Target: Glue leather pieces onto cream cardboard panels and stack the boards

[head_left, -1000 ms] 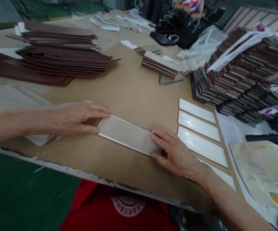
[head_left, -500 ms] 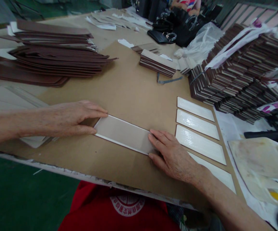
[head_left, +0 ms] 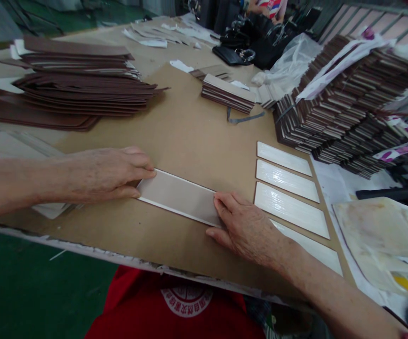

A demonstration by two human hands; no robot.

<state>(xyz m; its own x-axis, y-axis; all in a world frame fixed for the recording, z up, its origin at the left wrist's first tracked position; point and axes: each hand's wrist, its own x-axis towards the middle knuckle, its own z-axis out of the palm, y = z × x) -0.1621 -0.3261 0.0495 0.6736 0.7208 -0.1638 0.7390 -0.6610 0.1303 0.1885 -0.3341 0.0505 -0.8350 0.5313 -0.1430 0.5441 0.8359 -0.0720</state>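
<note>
A long grey-beige rectangular panel (head_left: 180, 197) with white edges lies flat on the brown board in front of me. My left hand (head_left: 119, 173) grips its left end, the fingers at the far corner and the thumb at the near corner. At the opposite end, my right hand (head_left: 237, 223) has its curled fingertips on the far edge and top, with the thumb by the near edge. That right end is partly hidden under the hand. Right of it, several white glossy panels (head_left: 290, 207) with dark edges lie in a column, the nearest partly covered by my right forearm.
Brown leather-like sheets (head_left: 84, 94) are piled at the left, above pale sheets (head_left: 9, 146). Tall bundles of dark strips (head_left: 348, 103) stand at the right. A short strip stack (head_left: 228, 92) and black bags (head_left: 253, 42) lie farther back. A stained pad (head_left: 380, 230) is at right.
My right thumb has shifted slightly left and away from the panel's near edge, and its fingers have curled more. My left hand stays at its end. The whole view has shifted a little.
</note>
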